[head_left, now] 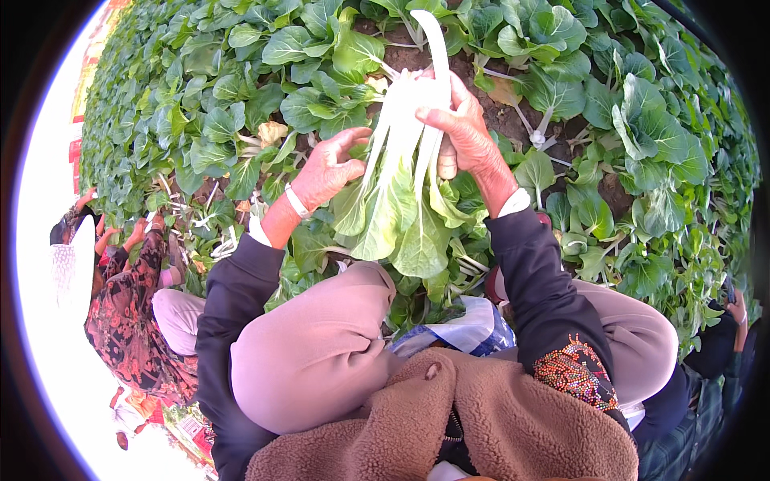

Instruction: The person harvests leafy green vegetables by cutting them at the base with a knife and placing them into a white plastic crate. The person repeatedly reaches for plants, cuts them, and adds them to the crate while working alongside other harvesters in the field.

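Note:
My right hand (466, 129) is closed around a sickle, its pale curved blade (437, 42) pointing up and away from me. The butt of its wooden handle (447, 161) shows below my palm. The same hand grips a cut head of bok choy (400, 162), root end up, with its leaves hanging towards my knees. Just left of the stalks is my left hand (334, 165), fingers curved and apart, holding nothing. Whether its fingertips touch the outer stalk, I cannot tell.
Dense rows of bok choy (228, 108) grow ahead and on both sides, with brown soil (499, 114) between. Blue-and-white plastic sheeting (475, 327) lies between my legs. A person in a flowered garment (135, 306) crouches at left; another person's hand (737, 309) is at far right.

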{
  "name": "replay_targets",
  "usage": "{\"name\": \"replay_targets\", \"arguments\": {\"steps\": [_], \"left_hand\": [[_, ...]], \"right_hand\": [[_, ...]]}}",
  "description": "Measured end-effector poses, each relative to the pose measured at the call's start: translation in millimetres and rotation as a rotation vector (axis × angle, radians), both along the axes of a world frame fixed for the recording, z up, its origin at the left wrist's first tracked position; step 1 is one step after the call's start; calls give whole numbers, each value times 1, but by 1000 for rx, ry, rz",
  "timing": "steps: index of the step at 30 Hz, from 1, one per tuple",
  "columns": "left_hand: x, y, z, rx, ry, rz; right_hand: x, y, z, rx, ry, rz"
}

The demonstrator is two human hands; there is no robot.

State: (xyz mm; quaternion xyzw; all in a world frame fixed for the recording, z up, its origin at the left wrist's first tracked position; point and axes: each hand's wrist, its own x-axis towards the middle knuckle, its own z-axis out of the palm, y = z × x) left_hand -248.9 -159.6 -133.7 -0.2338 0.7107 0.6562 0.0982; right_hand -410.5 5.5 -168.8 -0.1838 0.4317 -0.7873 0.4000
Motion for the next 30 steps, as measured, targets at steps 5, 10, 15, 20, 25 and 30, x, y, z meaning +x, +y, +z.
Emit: {"name": "replay_targets", "arguments": {"steps": [5, 10, 15, 20, 25, 30], "left_hand": [[11, 2, -6, 255, 200, 63], [22, 9, -23, -166, 197, 171], [50, -42, -18, 82, 7, 341], [52, -79, 4, 141, 155, 463], [37, -94, 32, -33, 174, 379], [21, -99, 47, -183, 185, 346]], "right_hand": [[54, -24, -10, 28, -69, -76], [89, -59, -16, 102, 8, -105], [48, -61, -49, 282, 31, -90], [-44, -87, -134, 751, 307, 6], [-71, -121, -199, 849, 1437, 359], [-66, -54, -156, 1033, 1377, 860]]}}
